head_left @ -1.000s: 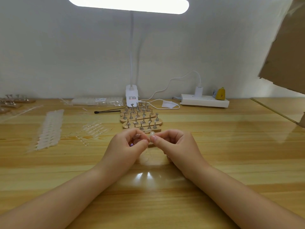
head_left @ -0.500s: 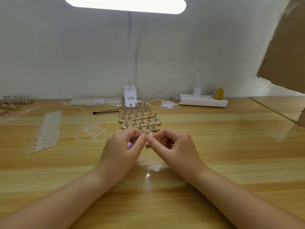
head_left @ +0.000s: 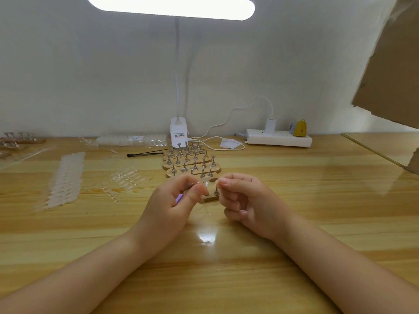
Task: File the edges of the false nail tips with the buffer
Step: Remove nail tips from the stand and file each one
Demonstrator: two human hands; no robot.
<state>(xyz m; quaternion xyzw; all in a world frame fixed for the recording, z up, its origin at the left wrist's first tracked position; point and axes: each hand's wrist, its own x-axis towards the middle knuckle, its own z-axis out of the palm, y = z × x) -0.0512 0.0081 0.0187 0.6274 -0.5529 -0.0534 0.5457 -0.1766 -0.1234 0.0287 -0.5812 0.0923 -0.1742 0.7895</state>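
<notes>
Both forearms extend forward over the wooden table [head_left: 294, 200], with the hands meeting near its centre. The left hand [head_left: 172, 205] has its fingers curled, thumb and forefinger pinched together at the top; a small purple item [head_left: 179, 197], possibly the buffer, shows between the curled fingers, but its identity cannot be confirmed. A thin clear strip [head_left: 205, 206] hangs down from the pinch toward the table. The right hand [head_left: 247, 202] is also curled, with thumb and forefinger pinching a small pale false nail tip [head_left: 216, 184]; the lower fingers are folded into the palm. The two pinches are just apart, with one wooden holder base [head_left: 212, 197] directly behind the gap.

Behind the hands, several wooden stands [head_left: 190, 163] carry upright metal pegs in rows; most pegs appear bare. One pale nail tip [head_left: 205, 179] sits on a peg of the nearest base. To the left, a strip of white nail tips [head_left: 64, 180] lies flat on the table, with loose clear tips [head_left: 124, 176] beside it. A clear bag of tips [head_left: 131, 139] lies at the wall. A lamp base [head_left: 179, 132] and a power strip [head_left: 278, 138] stand at the rear.
</notes>
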